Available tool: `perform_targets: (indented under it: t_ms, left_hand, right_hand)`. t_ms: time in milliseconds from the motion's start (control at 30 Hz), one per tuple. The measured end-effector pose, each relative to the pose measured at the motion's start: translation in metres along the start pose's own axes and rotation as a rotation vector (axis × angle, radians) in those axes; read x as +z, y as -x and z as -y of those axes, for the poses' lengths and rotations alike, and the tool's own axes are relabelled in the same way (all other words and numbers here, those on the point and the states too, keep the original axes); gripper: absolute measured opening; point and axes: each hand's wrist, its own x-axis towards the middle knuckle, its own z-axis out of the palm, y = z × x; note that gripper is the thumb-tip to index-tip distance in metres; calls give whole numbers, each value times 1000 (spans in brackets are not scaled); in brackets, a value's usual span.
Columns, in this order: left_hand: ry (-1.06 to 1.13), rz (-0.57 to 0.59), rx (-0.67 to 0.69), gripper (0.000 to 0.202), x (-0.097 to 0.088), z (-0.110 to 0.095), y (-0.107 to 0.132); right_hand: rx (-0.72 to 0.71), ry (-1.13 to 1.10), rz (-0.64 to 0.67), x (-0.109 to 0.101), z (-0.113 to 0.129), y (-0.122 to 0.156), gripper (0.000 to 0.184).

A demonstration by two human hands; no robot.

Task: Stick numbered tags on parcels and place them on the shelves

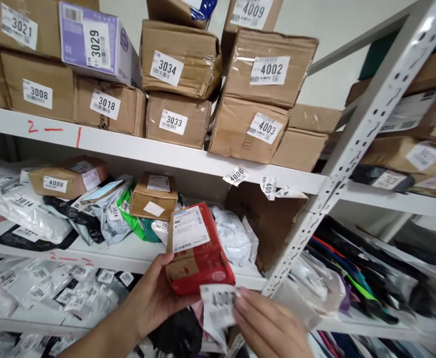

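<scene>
A red and brown cardboard box with a white shipping label on its top is gripped from the left by my left hand. My right hand pinches a white number sticker at its right edge, close to the near end of the box. The sticker's print is partly blurred and its right side lies under my fingers. Whether the sticker touches the box I cannot tell.
Numbered cardboard boxes stand stacked on the upper shelf. More stickers hang from that shelf's white edge. Bagged parcels and small boxes fill the middle shelf. A perforated metal post rises at right.
</scene>
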Motion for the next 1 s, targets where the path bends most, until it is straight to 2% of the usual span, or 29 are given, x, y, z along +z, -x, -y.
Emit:
perform_targets:
  t_ms: [100,200,267,367,467,567,667,733,867,933,1000]
  left_hand:
    - [-6,74,-125,64,9,4,-1]
    - [0,99,-206,71,9,9,0]
    - [4,88,-207,69,7,11,1]
    - [3,18,-181,68,6,13,5]
    - [17,-36,-162,67,7,14,9]
    - [35,-15,-188,68,7,14,11]
    - [45,65,-265,78,5,15,10]
    - [87,186,-303,79,2,16,9]
    - [156,426,-317,68,-1,14,8]
    - [110,449,-285,73,-3,8,11]
    - [40,401,-199,75,-7,-2,19]
  right_hand:
    - [-169,1,13,18,15,-16,27]
    - [-225,37,-55,34,10,-27,26]
    - [-255,60,-93,41,4,-28,22]
    - [-302,125,-178,44,0,-27,16]
    - [-319,233,-181,40,-2,-28,15]
    - [-256,299,-191,34,-2,-29,26]
    - [-124,281,-195,33,3,-28,59]
    - [-117,267,-149,36,11,-27,67]
    - [-396,332,12,47,19,-30,44]
    - [-478,316,9,52,14,-33,43]
    - [-472,259,-19,56,7,-32,37]
